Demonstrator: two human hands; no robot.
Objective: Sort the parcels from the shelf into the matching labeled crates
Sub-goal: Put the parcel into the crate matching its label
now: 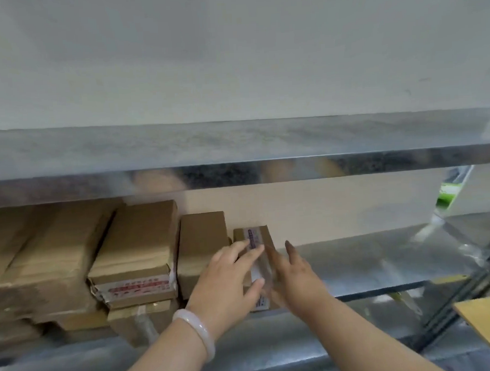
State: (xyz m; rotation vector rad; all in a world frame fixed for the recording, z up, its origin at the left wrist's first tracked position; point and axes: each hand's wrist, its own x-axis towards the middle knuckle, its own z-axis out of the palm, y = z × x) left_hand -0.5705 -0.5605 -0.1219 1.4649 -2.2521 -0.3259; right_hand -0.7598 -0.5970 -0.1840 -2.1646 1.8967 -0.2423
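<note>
Several brown cardboard parcels stand in a row on the left half of a metal shelf (370, 264). The rightmost one is a small taped parcel (255, 236) with a white and red label strip. My left hand (229, 282), with a pale bangle on its wrist, lies on the parcel's left side with straight fingers. My right hand (294, 279) reaches to the parcel's right side, fingers extended and blurred. Neither hand plainly grips it. To the left stand a taller plain parcel (201, 244) and a stacked parcel with a red-printed label (135, 287).
An upper metal shelf (237, 171) hangs just above the parcels. The right half of the lower shelf is bare metal. A green and white box (446, 194) sits at the far right. A shelf upright (471, 292) and a wooden board corner (489, 323) are at lower right.
</note>
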